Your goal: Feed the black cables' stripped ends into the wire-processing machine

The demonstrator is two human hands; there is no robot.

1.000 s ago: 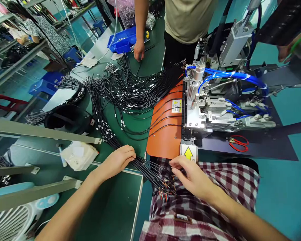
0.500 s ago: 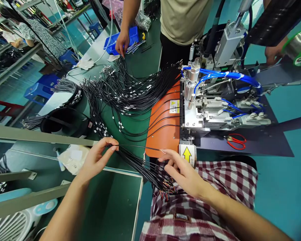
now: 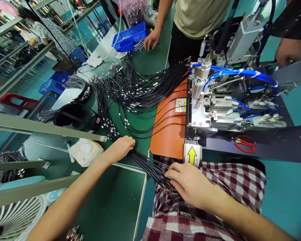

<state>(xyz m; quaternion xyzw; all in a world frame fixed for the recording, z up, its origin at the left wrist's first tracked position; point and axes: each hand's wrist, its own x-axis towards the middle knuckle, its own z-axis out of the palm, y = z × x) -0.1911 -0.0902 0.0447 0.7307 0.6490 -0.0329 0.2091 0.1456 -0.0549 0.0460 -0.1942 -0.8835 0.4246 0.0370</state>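
A bundle of thin black cables [image 3: 149,165] runs across the table edge to my lap, its coloured wire ends hanging over the checked cloth. My left hand [image 3: 121,149] rests on the upper part of this bundle with its fingers bent together round cables; the fingertips are partly hidden. At the lower end my right hand [image 3: 187,182] has its thumb and fingers closed about the cable ends. Exactly how many cables each hand grips is hidden. Small white tags [image 3: 110,127] sit on the cables beyond my left hand.
To the right stands a machine [image 3: 203,100] with blue hoses and an orange guard plate [image 3: 165,142] crossed by several cables. Red-handled scissors [image 3: 245,144] lie beside it. A blue bin [image 3: 130,36] and a co-worker's hand [image 3: 152,39] are at the back. A metal rail [image 3: 52,130] crosses at left.
The single cable stretched between my hands no longer shows there. My left hand has moved right onto the bundle, my right hand down to its ends. The co-worker's hand has left the cables.
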